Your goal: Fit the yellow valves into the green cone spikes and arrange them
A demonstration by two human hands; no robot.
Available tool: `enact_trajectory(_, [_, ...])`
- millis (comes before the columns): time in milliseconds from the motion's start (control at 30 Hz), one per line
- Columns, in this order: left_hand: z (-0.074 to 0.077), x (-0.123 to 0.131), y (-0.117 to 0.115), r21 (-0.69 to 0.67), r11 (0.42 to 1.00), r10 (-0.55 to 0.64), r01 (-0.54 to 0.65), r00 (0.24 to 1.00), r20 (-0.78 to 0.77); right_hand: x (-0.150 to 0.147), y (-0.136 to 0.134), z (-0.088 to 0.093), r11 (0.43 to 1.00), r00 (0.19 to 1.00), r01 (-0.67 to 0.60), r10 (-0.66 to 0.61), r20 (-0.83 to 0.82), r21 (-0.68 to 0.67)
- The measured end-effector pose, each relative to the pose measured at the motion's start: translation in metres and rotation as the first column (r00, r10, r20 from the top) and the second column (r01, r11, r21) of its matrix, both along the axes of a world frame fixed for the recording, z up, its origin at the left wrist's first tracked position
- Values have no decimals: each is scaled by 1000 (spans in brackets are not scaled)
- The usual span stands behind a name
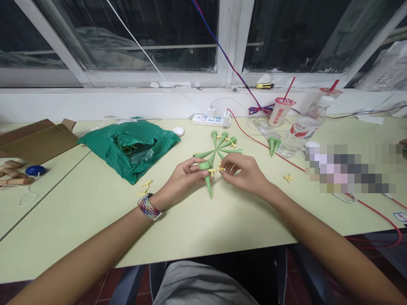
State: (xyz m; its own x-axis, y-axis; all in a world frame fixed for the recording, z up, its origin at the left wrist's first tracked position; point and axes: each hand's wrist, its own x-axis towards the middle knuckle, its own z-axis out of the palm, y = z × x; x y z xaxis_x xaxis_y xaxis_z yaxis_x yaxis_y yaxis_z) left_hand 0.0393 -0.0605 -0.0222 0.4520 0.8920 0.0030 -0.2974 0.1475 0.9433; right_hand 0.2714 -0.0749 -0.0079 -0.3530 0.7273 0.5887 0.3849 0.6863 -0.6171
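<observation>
Left hand (184,176) curls round green conical plastic spike (207,181); right hand (244,170), beside the spike, pinches small yellow plastic fitting (220,168), droppable should pressure slacken.

Free to pass over the bench (216,226) from the left hand (187,174) and right hand (244,168) back to the near edge. Blocked directly ahead by the fan of green spikes (216,149), then by the power strip (210,121) behind. Obstructed on the left by the green bag (149,135), with yellow pieces (147,184) lying between; passable nearer the edge. Crossed on the right by the red cable (288,160), with the bottle (302,129) standing close behind.
</observation>
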Motion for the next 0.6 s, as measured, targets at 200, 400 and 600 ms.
enact_trajectory(200, [0, -2, 4, 4, 999, 41, -41, 999, -11, 2, 1, -3, 999, 999, 22, -23, 23, 34])
enact_trajectory(400, [-2, -3, 4, 38, 999, 35, -34, 999, -23, 1, -1, -2, 999, 998, 43, -43, 50, 20])
enact_trajectory(600, [-1, -1, 3, 32, 999, 40, -39, 999, -32, 2, 0, -8, 997, 996, 47, -51, 74, 54])
